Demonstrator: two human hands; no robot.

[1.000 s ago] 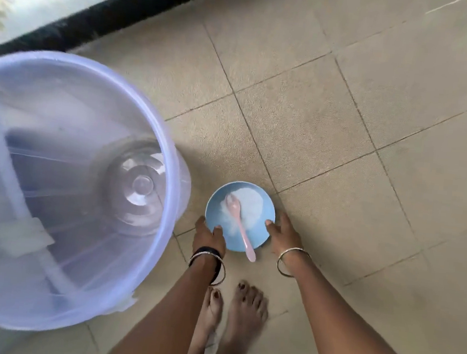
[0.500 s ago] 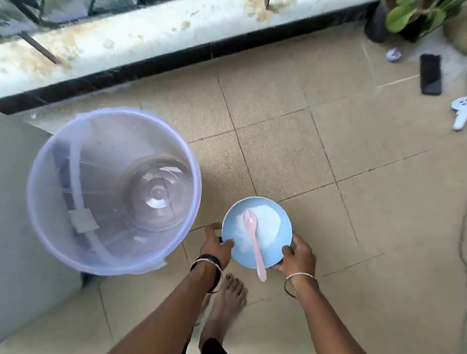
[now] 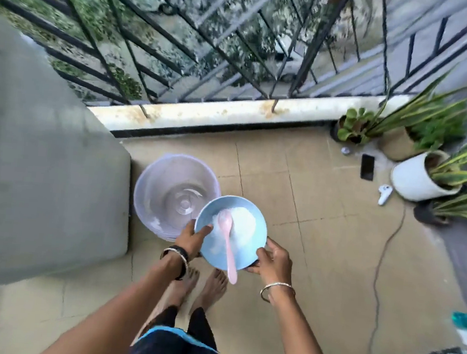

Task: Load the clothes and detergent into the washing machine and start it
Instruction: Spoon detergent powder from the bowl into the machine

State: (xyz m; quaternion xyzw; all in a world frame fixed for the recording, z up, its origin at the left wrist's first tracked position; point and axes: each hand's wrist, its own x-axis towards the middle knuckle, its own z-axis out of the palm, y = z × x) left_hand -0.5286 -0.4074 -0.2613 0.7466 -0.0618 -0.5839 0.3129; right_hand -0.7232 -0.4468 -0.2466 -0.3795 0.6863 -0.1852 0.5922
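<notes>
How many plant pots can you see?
4, all on the right: a small dark pot farthest back, a tan pot beside it, a white pot nearer, and a low dark pot below it. More may be hidden.

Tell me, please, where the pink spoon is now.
In the head view, centre, the pink spoon lies in the blue bowl held between the left hand and right hand, its handle over the near rim.

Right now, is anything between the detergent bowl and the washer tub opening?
Nothing visible. The left hand and right hand hold the blue bowl by the rim of the tub, which is open on top with no lid.
</notes>
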